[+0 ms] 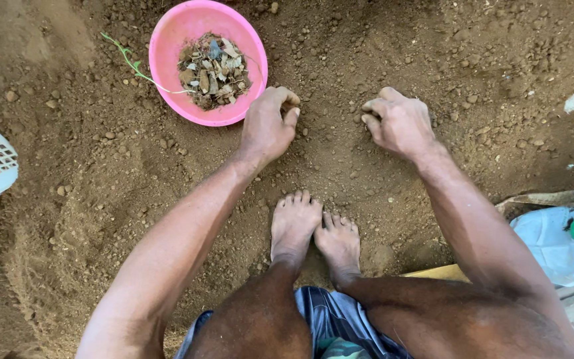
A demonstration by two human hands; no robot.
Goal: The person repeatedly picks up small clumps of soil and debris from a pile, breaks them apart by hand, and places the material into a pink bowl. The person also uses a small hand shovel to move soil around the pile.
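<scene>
Crouching barefoot over the loose brown soil (327,153), the person works both hands into it. The left hand (267,126) sits just beside the pink bowl (167,53), fingers curled onto the dirt — whether it pinches anything, I cannot tell. The right hand (398,123), farther from the bowl, is bunched too, contents hidden. The bowl holds dry leaves and debris (212,72), close enough for an easy reach.

The person wears dark blue striped shorts (330,319) with a patch of green pattern at the hem. Both arms are bare and sleeveless, both hands ungloved, and both feet (313,229) bare, dusted with soil.
</scene>
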